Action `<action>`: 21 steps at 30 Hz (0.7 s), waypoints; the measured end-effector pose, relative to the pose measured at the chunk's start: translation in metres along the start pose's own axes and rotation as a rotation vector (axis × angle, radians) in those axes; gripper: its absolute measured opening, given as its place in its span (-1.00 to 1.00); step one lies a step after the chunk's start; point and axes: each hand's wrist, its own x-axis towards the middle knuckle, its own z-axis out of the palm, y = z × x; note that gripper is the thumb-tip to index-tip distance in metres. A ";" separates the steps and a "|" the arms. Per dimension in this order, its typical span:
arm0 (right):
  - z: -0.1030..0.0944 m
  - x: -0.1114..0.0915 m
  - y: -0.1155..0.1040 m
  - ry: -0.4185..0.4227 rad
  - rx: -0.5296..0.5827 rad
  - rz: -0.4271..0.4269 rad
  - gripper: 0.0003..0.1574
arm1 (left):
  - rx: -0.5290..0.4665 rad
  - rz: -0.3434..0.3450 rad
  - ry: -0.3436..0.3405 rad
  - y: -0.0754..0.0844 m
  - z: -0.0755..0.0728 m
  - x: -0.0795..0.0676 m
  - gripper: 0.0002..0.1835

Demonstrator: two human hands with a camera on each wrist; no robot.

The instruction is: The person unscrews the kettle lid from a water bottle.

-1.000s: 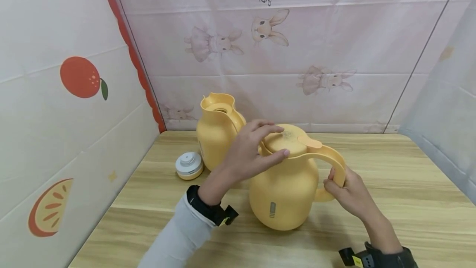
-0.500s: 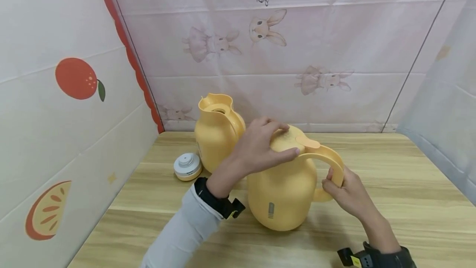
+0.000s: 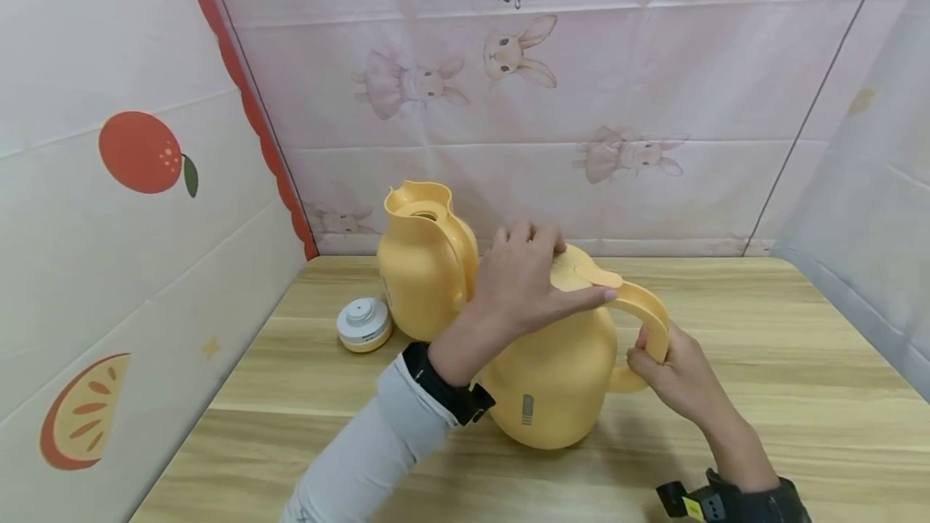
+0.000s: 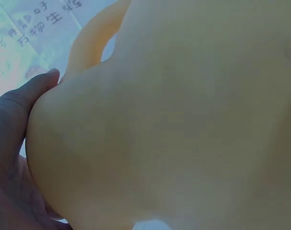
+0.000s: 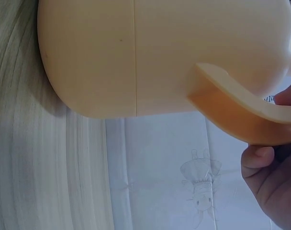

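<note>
A yellow thermos jug [image 3: 552, 378] stands upright on the table in the head view, its lid [image 3: 570, 265] on top and an orange-toned tab reaching toward the handle [image 3: 657, 321]. My left hand [image 3: 516, 277] lies over the lid and grips it: the fingers bend over the far side, and the thumb stretches along the near side to the handle's top. Part of the lid is hidden under this hand. The right hand [image 3: 679, 370] grips the handle from the right; its thumb shows beside the handle [image 5: 251, 115] in the right wrist view.
A second yellow jug [image 3: 414, 273] stands behind on the left, its top uncovered. Beside it on the wooden table [image 3: 305, 426] lies a round stopper [image 3: 363, 324], grey-white above and yellow below. Printed cloth walls [image 3: 617, 87] enclose the table at the back and sides.
My left hand has turned and shifted to the right across the lid, its thumb sliding from the lid's near edge to the handle's top. The right hand keeps its hold; the jug stays put.
</note>
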 end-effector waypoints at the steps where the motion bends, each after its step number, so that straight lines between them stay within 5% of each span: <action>1: 0.000 0.000 0.000 0.000 -0.001 0.000 -0.87 | 0.008 -0.005 0.009 0.000 0.001 0.000 -0.30; 12: 0.001 0.001 -0.001 0.017 -0.033 -0.001 -0.86 | 0.042 0.019 0.172 0.001 0.010 -0.002 -0.36; 21: 0.001 0.000 0.000 0.050 -0.057 -0.020 -0.90 | 0.081 -0.047 0.055 0.008 0.002 0.000 -0.33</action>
